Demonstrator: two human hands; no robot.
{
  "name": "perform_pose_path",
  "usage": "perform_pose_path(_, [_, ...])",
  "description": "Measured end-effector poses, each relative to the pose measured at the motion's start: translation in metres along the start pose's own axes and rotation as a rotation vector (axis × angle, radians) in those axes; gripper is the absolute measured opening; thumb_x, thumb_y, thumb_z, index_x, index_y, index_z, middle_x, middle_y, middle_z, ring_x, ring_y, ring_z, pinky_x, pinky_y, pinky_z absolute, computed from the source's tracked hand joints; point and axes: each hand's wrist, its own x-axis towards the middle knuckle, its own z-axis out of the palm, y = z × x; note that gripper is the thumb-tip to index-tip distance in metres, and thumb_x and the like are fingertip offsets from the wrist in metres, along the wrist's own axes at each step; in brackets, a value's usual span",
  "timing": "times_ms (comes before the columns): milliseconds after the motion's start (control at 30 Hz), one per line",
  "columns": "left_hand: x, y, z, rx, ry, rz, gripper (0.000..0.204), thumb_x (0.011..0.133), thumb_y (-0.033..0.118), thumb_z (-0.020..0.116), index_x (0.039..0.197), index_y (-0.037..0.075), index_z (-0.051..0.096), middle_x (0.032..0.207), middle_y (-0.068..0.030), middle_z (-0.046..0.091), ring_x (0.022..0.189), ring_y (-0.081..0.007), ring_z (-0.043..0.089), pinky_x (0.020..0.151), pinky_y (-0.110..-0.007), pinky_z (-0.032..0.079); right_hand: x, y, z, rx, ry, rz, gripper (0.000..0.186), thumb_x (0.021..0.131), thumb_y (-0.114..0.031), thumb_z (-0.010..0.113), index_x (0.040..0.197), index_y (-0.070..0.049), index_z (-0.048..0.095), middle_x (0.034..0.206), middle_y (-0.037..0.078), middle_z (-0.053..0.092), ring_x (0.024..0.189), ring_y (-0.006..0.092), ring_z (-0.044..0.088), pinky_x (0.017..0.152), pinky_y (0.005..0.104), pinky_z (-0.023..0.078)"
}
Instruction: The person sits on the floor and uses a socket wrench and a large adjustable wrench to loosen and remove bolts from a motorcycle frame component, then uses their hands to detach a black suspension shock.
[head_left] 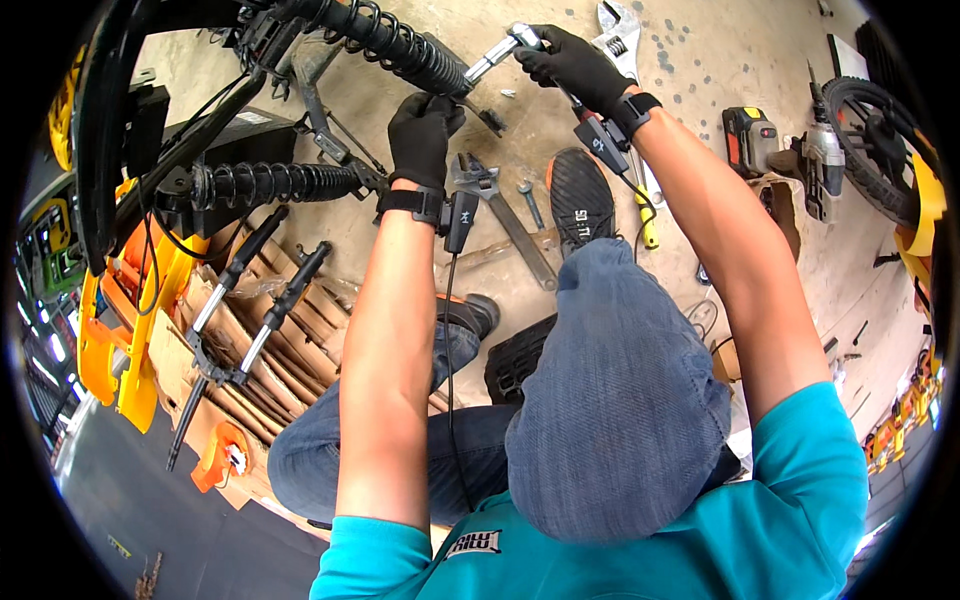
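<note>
My right fingers grasp the socket wrench at the end of the shock absorber; I'd keep it square. Whether my left fingers grip anything, I can't tell.

A silver-and-black fork on cardboard near yellow panels, a power tool beside a wheel.

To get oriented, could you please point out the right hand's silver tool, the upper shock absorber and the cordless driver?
Silver tool point(490, 60): head view, its shaft.
Upper shock absorber point(394, 50): head view, its coil spring.
Cordless driver point(823, 160): head view, its housing.
</note>
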Motion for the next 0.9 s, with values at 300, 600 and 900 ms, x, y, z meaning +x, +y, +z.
perform_pose_path(300, [0.003, -0.004, -0.009, -0.07, -0.04, -0.068, 0.013, 0.091, 0.013, 0.058, 0.092, 0.0, 0.062, 0.078, -0.0055, 0.062, 0.064, -0.0117, 0.058, 0.058, -0.023, 0.048, -0.022, 0.001, -0.038, 0.193, 0.369, 0.091, 0.026, 0.092, -0.025, 0.063, 0.107, -0.005, 0.056, 0.08, -0.001, 0.057, 0.067, 0.006, 0.053, 0.061, 0.0214, 0.047])
perform_pose_path(600, [0.008, 0.003, -0.001, -0.02, -0.033, -0.258, 0.028, 0.096, 0.027, 0.05, 0.099, 0.001, 0.058, 0.089, -0.0105, 0.062, 0.074, -0.0172, 0.06, 0.062, -0.027, 0.049, -0.044, 0.063, -0.053, -0.798, 0.331, 0.156, 0.028, 0.087, -0.025, 0.062, 0.106, -0.005, 0.06, 0.078, 0.011, 0.064, 0.07, 0.022, 0.063, 0.064, 0.0345, 0.052])
perform_pose_path(900, [-0.001, -0.009, -0.008, -0.176, -0.038, -0.074, 0.016, 0.093, 0.009, 0.055, 0.107, 0.001, 0.057, 0.093, -0.0094, 0.062, 0.078, -0.0173, 0.062, 0.07, -0.029, 0.054, -0.019, -0.015, -0.002, -0.67, 0.121, -0.319, 0.031, 0.091, -0.029, 0.058, 0.11, -0.005, 0.063, 0.087, 0.013, 0.066, 0.073, 0.022, 0.064, 0.069, 0.033, 0.052])
